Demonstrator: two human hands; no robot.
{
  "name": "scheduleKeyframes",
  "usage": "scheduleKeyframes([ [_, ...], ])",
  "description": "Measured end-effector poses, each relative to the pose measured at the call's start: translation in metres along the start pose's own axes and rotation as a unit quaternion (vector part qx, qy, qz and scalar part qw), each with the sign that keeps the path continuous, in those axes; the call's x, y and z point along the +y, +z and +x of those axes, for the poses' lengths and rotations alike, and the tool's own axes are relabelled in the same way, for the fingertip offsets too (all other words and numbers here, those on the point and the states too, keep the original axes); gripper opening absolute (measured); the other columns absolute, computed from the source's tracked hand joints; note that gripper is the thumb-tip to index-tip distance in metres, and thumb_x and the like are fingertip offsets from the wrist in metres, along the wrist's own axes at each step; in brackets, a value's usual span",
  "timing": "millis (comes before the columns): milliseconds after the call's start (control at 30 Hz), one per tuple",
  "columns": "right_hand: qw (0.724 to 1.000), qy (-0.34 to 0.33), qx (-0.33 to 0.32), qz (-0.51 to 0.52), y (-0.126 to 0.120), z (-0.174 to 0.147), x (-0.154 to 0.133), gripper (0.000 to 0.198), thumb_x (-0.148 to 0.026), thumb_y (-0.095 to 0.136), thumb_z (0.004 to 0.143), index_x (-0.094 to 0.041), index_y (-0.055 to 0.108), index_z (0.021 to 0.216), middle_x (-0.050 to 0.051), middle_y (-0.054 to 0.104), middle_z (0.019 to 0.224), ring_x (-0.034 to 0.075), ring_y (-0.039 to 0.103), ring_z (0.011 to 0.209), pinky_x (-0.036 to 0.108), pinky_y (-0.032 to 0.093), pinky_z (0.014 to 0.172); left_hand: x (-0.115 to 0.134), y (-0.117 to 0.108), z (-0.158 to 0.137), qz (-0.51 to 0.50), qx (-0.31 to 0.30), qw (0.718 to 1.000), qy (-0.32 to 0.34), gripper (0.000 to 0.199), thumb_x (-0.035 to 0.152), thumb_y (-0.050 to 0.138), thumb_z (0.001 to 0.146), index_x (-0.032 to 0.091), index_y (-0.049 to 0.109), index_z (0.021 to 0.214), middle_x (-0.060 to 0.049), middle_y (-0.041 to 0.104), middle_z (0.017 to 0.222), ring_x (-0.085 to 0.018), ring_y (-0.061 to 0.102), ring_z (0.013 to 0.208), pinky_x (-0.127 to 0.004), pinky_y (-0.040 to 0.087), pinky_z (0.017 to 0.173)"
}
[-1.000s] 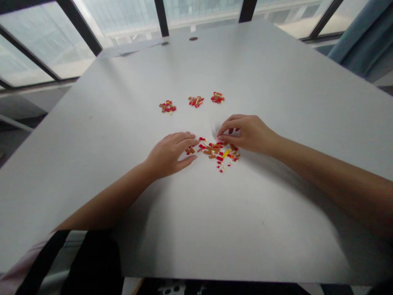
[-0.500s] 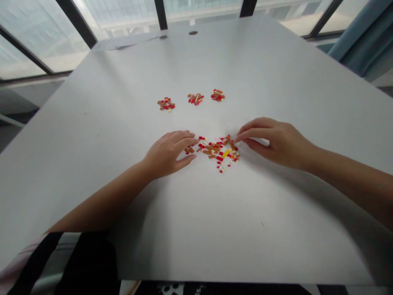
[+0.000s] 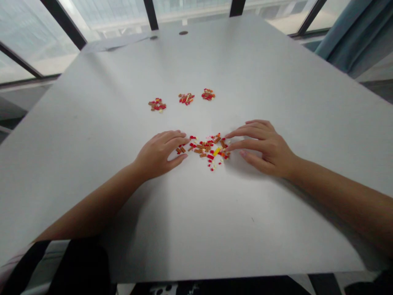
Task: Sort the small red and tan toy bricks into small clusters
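A loose spread of small building bricks [image 3: 204, 147], red, brown, white and orange, lies on the white table between my hands. One yellow brick [image 3: 216, 151] stands out on its right side. My left hand [image 3: 161, 153] rests at the left edge of the spread, its fingers apart and curved around a few brown bricks [image 3: 181, 150]. At the right edge is my right hand [image 3: 260, 145], fingers spread, with the fingertips touching or just above the outermost bricks. Nothing shows held in either hand.
Farther back on the table [image 3: 196, 221] lie three small brick piles: a left pile [image 3: 157, 105], a middle pile [image 3: 186, 98] and a right pile [image 3: 208, 94]. Two dark round holes, one of them a cable hole [image 3: 183, 32], sit near the window. A blue curtain [image 3: 346, 37] hangs at the right.
My right hand has opened from closely bunched fingers to a wider spread beside the bricks. My left hand stays in place against the spread. The whole view has shifted slightly.
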State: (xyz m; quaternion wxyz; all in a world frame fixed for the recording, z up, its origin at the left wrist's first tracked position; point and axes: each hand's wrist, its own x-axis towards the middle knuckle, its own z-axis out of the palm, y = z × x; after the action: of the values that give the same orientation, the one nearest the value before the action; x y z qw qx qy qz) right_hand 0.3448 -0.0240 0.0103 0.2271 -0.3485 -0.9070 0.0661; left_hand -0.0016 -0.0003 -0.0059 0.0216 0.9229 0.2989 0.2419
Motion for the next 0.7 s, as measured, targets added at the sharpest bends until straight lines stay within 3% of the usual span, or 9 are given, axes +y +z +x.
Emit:
scheduleKeyframes([
  [133, 0.999, 0.022, -0.022, -0.010, -0.0008, 0.0000, -0.0025, 0.033, -0.041, 0.049, 0.099, -0.040, 0.082, 0.102, -0.001, 0.078, 0.134, 0.029, 0.070, 0.120, 0.058, 0.037, 0.119, 0.0000, -0.0008, 0.0006, -0.001, -0.001, 1.000, 0.000, 0.030, 0.031, 0.062, 0.102, 0.020, 0.069, 0.129, -0.014, 0.076, 0.133, -0.028, 0.070, 0.130, -0.047, 0.057, 0.112],
  [300, 0.998, 0.057, 0.009, -0.027, 0.0027, -0.0001, -0.0061, 0.036, -0.046, 0.046, 0.100, -0.041, 0.082, 0.100, -0.001, 0.079, 0.131, 0.029, 0.070, 0.117, 0.058, 0.037, 0.118, 0.0007, -0.0012, 0.0017, -0.005, -0.004, 1.000, 0.002, 0.030, 0.033, 0.060, 0.103, 0.020, 0.068, 0.129, -0.014, 0.076, 0.133, -0.028, 0.071, 0.130, -0.047, 0.056, 0.113],
  [467, 1.000, 0.012, -0.013, -0.021, 0.0019, -0.0007, -0.0091, 0.035, -0.044, 0.046, 0.101, -0.040, 0.081, 0.102, -0.001, 0.077, 0.135, 0.028, 0.070, 0.117, 0.057, 0.036, 0.119, 0.0004, -0.0013, 0.0027, -0.005, 0.002, 1.000, 0.015, 0.030, 0.034, 0.059, 0.104, 0.018, 0.068, 0.128, -0.016, 0.076, 0.133, -0.029, 0.071, 0.129, -0.046, 0.058, 0.111],
  [700, 0.999, 0.010, 0.028, -0.020, 0.0025, -0.0039, -0.0060, 0.028, -0.039, 0.054, 0.100, -0.036, 0.082, 0.098, 0.003, 0.078, 0.132, 0.028, 0.072, 0.116, 0.057, 0.042, 0.116, 0.0015, -0.0026, 0.0025, -0.002, -0.019, 1.000, -0.006, 0.031, 0.036, 0.059, 0.104, 0.020, 0.069, 0.128, -0.014, 0.075, 0.136, -0.028, 0.069, 0.132, -0.045, 0.056, 0.112],
])
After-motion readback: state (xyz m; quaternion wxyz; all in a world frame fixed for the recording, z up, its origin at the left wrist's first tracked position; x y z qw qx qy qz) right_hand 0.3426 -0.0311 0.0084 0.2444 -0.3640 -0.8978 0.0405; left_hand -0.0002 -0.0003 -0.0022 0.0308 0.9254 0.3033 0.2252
